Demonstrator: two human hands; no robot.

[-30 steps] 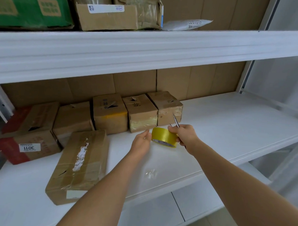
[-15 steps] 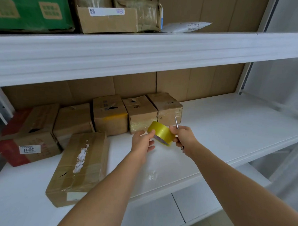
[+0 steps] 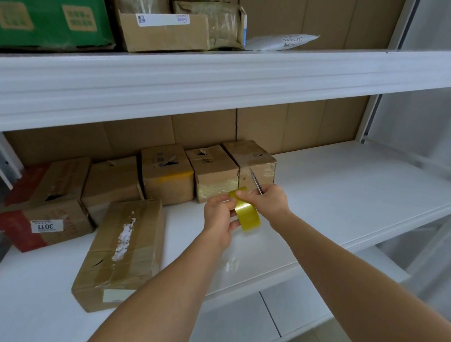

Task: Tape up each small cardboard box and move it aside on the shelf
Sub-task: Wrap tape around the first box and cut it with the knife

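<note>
Both hands hold a yellow tape roll (image 3: 247,214) above the white shelf (image 3: 334,201). My left hand (image 3: 218,217) grips the roll from the left. My right hand (image 3: 265,202) pinches the roll's top edge and also holds a thin metal blade (image 3: 255,181) that points up and back. Just behind the hands, several small cardboard boxes stand in a row against the back wall; the nearest are a box with clear tape (image 3: 253,159) and its neighbour (image 3: 214,174). A longer taped box (image 3: 125,249) lies at the front left.
A red-and-brown box with a white label (image 3: 40,209) sits at the far left. An upper shelf (image 3: 223,75) overhangs, loaded with a green box (image 3: 48,13), cartons and a white mailer (image 3: 281,42). Bare white shelf extends to the right of the hands.
The tape roll has been turned from lying flat to standing on edge and brought slightly nearer me. My left hand has closed round it; my right hand has shifted to its top.
</note>
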